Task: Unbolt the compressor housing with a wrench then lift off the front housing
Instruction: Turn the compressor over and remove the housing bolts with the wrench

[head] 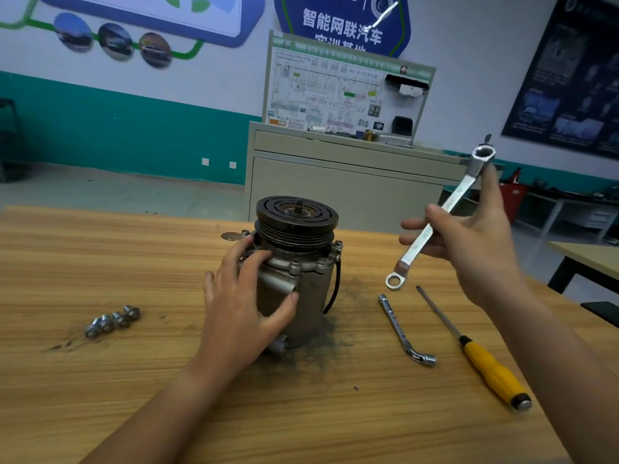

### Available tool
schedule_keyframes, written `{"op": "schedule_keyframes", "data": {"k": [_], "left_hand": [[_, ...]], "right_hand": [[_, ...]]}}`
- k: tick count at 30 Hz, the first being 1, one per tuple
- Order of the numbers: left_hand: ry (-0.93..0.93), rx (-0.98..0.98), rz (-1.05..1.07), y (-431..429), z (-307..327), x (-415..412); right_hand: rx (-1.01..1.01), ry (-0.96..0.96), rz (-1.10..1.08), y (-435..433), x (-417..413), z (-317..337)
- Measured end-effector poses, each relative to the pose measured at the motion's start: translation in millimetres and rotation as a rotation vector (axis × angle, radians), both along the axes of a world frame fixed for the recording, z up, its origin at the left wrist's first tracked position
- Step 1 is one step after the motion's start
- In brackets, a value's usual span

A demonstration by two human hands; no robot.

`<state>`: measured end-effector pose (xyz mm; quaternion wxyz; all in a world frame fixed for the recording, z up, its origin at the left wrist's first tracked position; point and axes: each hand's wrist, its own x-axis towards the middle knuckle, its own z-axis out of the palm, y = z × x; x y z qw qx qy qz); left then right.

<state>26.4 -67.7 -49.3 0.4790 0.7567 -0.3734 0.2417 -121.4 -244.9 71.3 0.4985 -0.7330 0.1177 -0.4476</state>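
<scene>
A grey metal compressor (311, 296) stands upright on the wooden table (100, 380), its black grooved pulley (296, 219) on top. Bolt heads (294, 265) show around the flange of the front housing under the pulley. My left hand (244, 306) grips the left side of the compressor body, fingers reaching up to the flange. My right hand (469, 239) is raised to the right of the compressor and holds a silver double ring wrench (438, 212) by its shaft, tilted, one ring high and the other hanging low, clear of the bolts.
Several loose bolts (112, 321) lie on the table at the left. An L-shaped socket wrench (402, 329) and a yellow-handled screwdriver (489, 366) lie to the right of the compressor. Dark grime surrounds its base. A grey cabinet (345, 182) with a wiring board stands behind the table.
</scene>
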Motion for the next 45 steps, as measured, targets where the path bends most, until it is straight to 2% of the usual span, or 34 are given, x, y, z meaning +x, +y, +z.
{"op": "schedule_keyframes", "data": {"k": [2,4,7,10,13,16,20,22,24,26,27,28,29,32,33,34,38,40,43,45], "left_hand": [[-0.083,-0.01,0.032,-1,1,-2],[-0.244,-0.088,0.025,-3,8,-7],[-0.493,-0.216,-0.161,-11,19,-21],[-0.725,-0.078,-0.286,-18,19,-37],[-0.756,-0.045,-0.345,-13,15,-35],[-0.613,-0.151,-0.368,-5,18,-31],[-0.197,-0.431,-0.369,-1,25,-31],[0.018,-0.522,-0.419,0,25,-31],[0.166,-0.546,-0.454,1,24,-34],[0.284,-0.542,-0.514,0,24,-36],[0.338,-0.542,-0.551,0,25,-36],[0.377,-0.536,-0.58,2,27,-36],[0.362,-0.53,-0.574,3,28,-34],[0.009,-0.407,-0.309,11,26,-21],[-0.083,-0.359,-0.22,12,24,-14],[-0.089,-0.31,-0.162,13,22,-8],[0.264,-0.097,-0.149,9,11,4],[0.323,-0.043,-0.165,6,4,8],[0.371,-0.107,-0.268,5,1,12],[0.343,-0.09,-0.274,4,-1,12]], "right_hand": [[0.222,-0.044,0.096,8,-3,6],[0.379,-0.034,0.146,19,-1,4],[0.53,0.0,0.21,35,8,-8],[0.531,0.059,0.244,49,16,-26],[0.369,0.162,0.185,58,17,-46],[0.239,0.266,0.165,64,15,-51],[-0.07,0.589,0.18,70,3,-50],[-0.466,0.806,0.126,75,-3,-47],[-1.003,0.954,-0.093,74,-4,-47],[-1.297,0.893,-0.236,74,-2,-48],[-1.348,0.842,-0.241,75,-1,-48],[-1.34,0.812,-0.219,74,0,-47],[-1.248,0.805,-0.154,71,0,-48],[-0.868,0.802,-0.033,56,-4,-53],[-0.819,0.756,-0.05,51,-5,-54],[-0.822,0.732,-0.077,46,-6,-54],[-0.876,0.816,-0.22,34,-3,-41],[-0.901,0.848,-0.225,33,-1,-35],[-0.94,0.855,-0.204,38,-1,-32],[-0.962,0.909,-0.248,42,1,-28]]}}
